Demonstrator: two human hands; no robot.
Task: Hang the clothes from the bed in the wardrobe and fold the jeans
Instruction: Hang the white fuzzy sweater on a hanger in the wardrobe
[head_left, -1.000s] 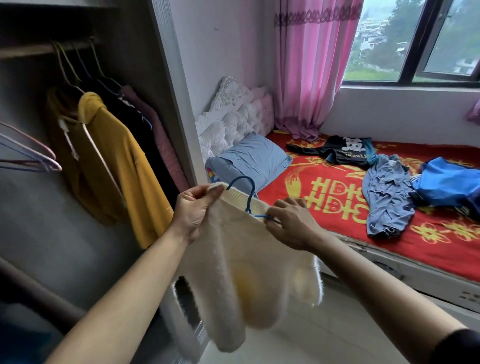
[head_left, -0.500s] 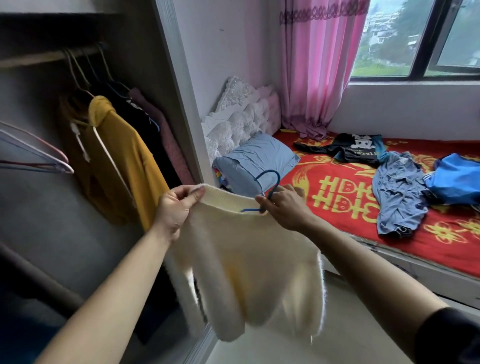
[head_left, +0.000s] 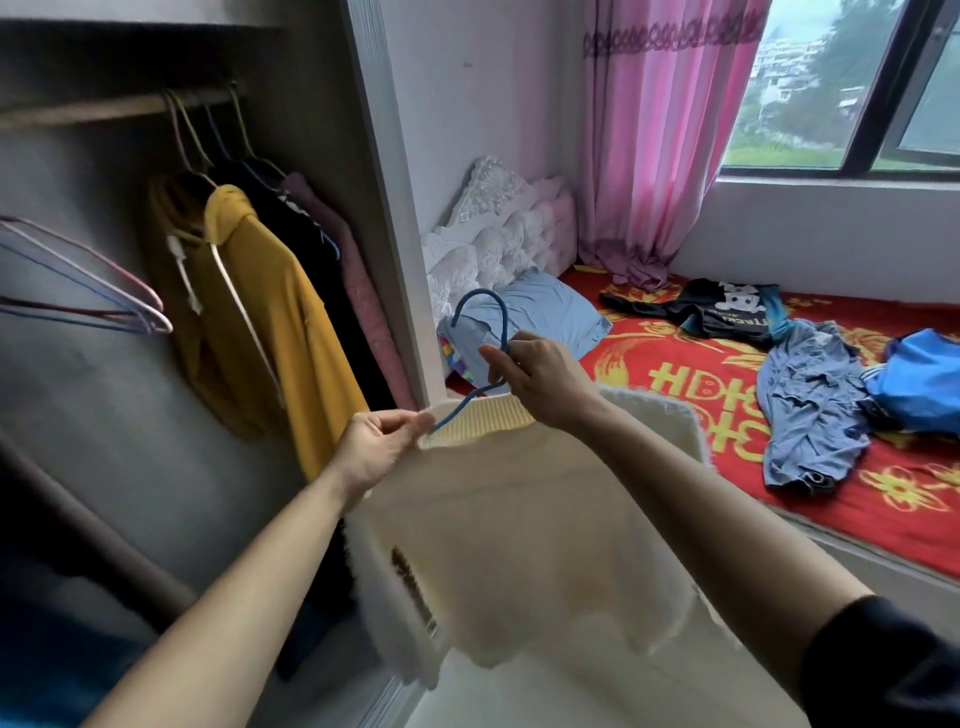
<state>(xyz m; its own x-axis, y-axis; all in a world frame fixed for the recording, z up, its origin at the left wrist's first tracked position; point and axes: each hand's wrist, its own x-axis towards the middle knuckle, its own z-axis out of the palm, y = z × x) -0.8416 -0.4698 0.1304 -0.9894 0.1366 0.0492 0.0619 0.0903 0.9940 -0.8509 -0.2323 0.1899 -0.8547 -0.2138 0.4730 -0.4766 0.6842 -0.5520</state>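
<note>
A fluffy cream sweater (head_left: 524, 545) hangs on a blue hanger (head_left: 485, 332) in front of me, beside the open wardrobe. My right hand (head_left: 540, 379) grips the hanger just below its hook. My left hand (head_left: 379, 447) pinches the ribbed collar at its left end. On the red bed cover (head_left: 675, 374) lie a black printed shirt (head_left: 722, 309), a grey-blue garment (head_left: 810, 405) and a bright blue one (head_left: 919, 384).
The wardrobe rail (head_left: 104, 106) carries a mustard top (head_left: 280, 322), dark clothes and a mauve one. Several bare hangers (head_left: 104, 296) jut in at the left. The wardrobe's white frame (head_left: 384, 223) stands just behind my hands. A blue pillow (head_left: 545, 312) and pink curtain (head_left: 654, 145) are beyond.
My right hand has slid up to the hanger's neck and raised it, so the hook now stands clear above the collar. The view has turned a little toward the wardrobe.
</note>
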